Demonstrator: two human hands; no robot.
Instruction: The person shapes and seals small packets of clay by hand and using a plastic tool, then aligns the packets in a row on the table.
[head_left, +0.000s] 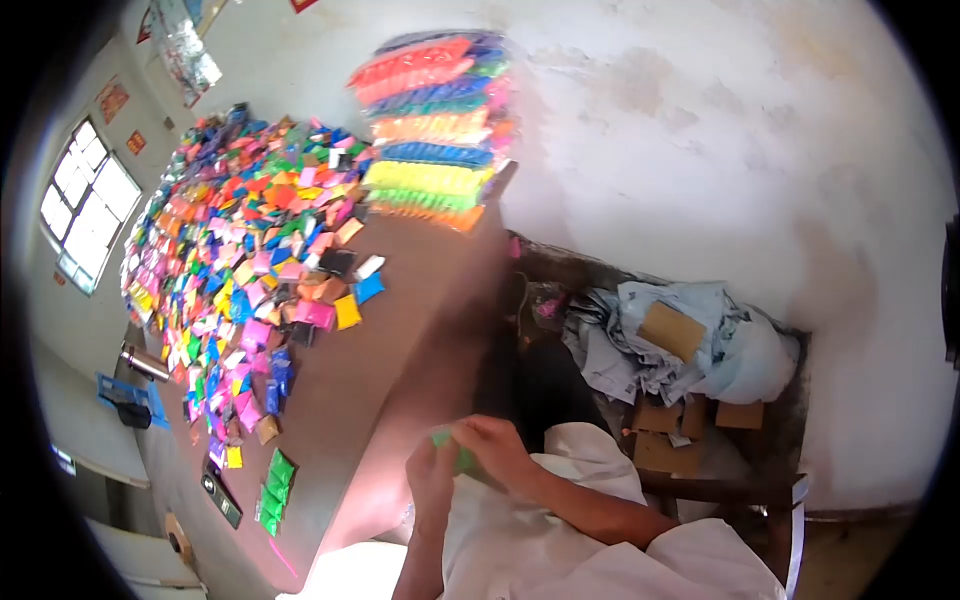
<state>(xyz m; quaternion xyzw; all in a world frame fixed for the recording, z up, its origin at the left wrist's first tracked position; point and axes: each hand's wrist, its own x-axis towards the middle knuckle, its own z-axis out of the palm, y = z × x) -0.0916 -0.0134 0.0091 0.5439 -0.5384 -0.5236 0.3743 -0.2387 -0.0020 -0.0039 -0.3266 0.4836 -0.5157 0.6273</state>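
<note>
My left hand [430, 475] and my right hand [495, 452] are close together over my lap, fingers closed. Between them is a small green packet [464, 462], gripped by both and partly hidden by the fingers. To their left, on the brown table [345, 405], lies a row of green packets [275, 490] in clear plastic. Beside that row is a flat black object [221, 498] with a pale round mark. A thin pink strip [283, 560] lies near the table's front end.
A large heap of small colourful packets [270, 240] spreads over the table's far left. Stacked clear bags of coloured packets [430, 130] stand by the wall. On the floor at right are crumpled grey-white plastic sacks [750, 355] and cardboard pieces [668, 452].
</note>
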